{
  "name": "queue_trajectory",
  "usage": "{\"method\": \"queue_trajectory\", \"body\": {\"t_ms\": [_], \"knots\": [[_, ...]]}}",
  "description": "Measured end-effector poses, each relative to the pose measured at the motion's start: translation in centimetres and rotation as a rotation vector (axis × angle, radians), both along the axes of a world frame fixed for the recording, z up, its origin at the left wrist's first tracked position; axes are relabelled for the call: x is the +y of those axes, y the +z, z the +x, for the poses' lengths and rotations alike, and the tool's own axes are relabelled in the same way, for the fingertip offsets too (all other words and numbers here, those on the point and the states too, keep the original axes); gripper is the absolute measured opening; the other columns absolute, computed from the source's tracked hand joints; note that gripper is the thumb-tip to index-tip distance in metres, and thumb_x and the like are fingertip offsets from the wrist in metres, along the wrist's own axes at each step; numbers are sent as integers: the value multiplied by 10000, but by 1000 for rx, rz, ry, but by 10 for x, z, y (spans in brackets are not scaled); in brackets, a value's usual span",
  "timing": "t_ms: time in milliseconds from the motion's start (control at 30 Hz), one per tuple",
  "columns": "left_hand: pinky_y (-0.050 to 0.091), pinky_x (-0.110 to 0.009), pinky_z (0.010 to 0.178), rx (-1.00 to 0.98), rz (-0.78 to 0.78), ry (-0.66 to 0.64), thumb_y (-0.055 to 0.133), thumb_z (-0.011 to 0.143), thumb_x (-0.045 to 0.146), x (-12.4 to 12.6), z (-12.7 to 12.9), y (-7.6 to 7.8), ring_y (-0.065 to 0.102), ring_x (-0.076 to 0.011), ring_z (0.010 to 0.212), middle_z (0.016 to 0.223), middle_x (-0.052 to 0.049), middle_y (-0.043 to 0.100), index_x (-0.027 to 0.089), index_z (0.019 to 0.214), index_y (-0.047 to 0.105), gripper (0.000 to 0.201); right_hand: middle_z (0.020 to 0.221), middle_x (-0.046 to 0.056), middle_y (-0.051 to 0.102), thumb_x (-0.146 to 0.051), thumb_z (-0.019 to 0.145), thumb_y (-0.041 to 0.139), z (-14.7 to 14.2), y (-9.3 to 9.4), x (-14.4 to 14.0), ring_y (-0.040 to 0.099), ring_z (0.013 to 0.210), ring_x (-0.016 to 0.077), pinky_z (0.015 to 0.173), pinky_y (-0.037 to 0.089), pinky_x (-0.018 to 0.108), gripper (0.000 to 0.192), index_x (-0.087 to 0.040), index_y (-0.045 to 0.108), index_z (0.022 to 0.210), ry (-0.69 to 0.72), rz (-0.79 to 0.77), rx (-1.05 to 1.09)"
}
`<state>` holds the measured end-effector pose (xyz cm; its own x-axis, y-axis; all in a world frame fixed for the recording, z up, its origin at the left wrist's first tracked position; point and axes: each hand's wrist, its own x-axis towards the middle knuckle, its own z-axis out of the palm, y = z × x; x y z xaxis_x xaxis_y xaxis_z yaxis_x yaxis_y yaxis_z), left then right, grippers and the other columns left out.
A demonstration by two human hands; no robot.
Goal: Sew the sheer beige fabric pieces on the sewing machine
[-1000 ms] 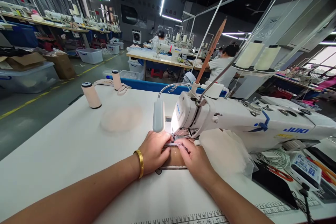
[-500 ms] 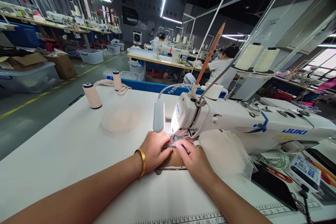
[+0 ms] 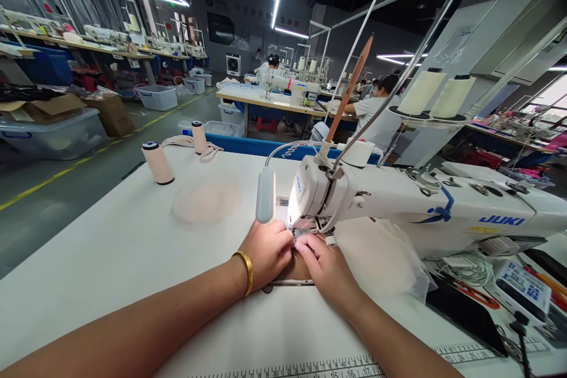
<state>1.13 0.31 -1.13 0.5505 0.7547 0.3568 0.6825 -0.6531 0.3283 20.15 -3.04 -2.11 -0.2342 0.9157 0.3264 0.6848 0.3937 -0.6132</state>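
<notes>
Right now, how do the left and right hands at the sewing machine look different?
The left hand has a gold bangle at its wrist; the right hand has none. The left hand's fingers look curled, while the right hand's thumb lies fairly straight. In the picture, the left hand sits below the grey lamp, the right hand farther right. Both are at the sewing machine.

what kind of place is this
Most likely a sewing workshop or garment factory floor: a JUKI sewing machine stands at the person's hands, thread cones stand on the white table, and rows of more machine-topped benches fill the room behind.
</notes>
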Motion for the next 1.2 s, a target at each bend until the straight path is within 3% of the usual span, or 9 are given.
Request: {"method": "queue_trajectory", "body": {"t_ms": [200, 500, 700, 1200], "knots": [[408, -410, 802, -48, 3, -11, 558, 894, 225, -2, -2, 1, 585, -241, 846, 871, -50, 673, 198, 874, 688, 134, 818, 17, 680, -302, 1073, 400, 0, 1, 0, 633, 784, 205, 722, 482, 306, 307, -244, 614, 860, 13, 20, -1], [401, -387, 762, -82, -15, -17, 509, 891, 187, 3, -2, -2, 585, -223, 808, 838, -41, 687, 209, 831, 665, 169, 866, 29, 715, -298, 1074, 384, 1, 1, 0, 644, 826, 214, 731, 499, 312, 321, -243, 618, 862, 9, 14, -3], [422, -398, 782, -88, -15, -37, 533, 886, 242, 0, -2, 1, 588, -231, 820, 835, -46, 670, 208, 840, 652, 132, 813, 23, 691, -299, 1074, 382, 0, 2, 0, 633, 781, 208, 696, 489, 303, 329, -245, 598, 831, 16, 31, -13], [416, -360, 730, -102, -69, -66, 495, 844, 165, 5, -2, 0, 578, -210, 792, 789, -24, 676, 208, 782, 627, 152, 759, 4, 661, -295, 1070, 400, -1, 3, -1, 610, 734, 196, 665, 470, 300, 338, -248, 581, 788, -11, 58, -24]]}}
